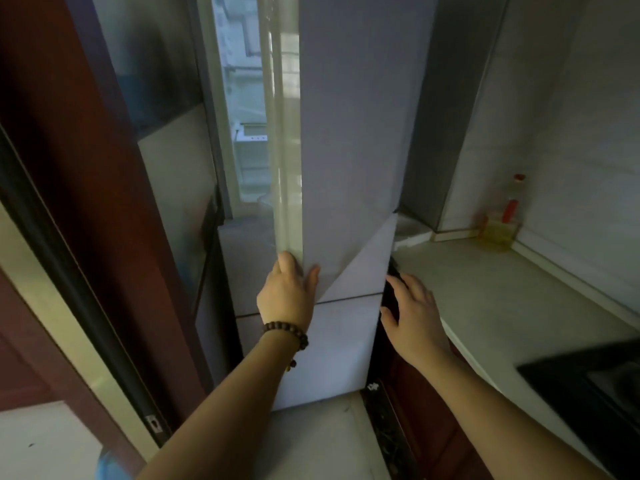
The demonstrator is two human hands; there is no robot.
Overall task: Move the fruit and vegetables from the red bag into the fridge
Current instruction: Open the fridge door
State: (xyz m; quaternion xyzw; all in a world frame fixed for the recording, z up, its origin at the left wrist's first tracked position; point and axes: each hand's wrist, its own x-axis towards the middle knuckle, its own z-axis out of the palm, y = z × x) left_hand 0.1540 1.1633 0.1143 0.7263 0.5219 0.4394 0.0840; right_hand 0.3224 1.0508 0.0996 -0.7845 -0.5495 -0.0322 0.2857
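The left hand point(287, 292) holds the free edge of the upper fridge door point(346, 133): the fingers go around the edge and out of sight, and the thumb lies flat on the grey front. This grip is at the bottom corner of the door, which stands partly open. The right hand point(412, 313) is relaxed, with straight fingers, and holds nothing; it rests near the dark gap on the right side of the fridge point(332, 348), beside the desk point(502, 289).

I judge the door stiff and fairly heavy, with a smooth front that could slip under a flat palm, so the edge is the good place to take hold. Through the opening, left of the door, pale shelves point(251, 161) are visible inside the fridge.

The red bag with fruit and vegetables is not in view, so I cannot tell where it lies from either hand.

On the desk, far right of the fridge, stands a bottle point(509, 216) with a red cap, against the wall. A dark hob point(588, 382) lies nearer to the person.
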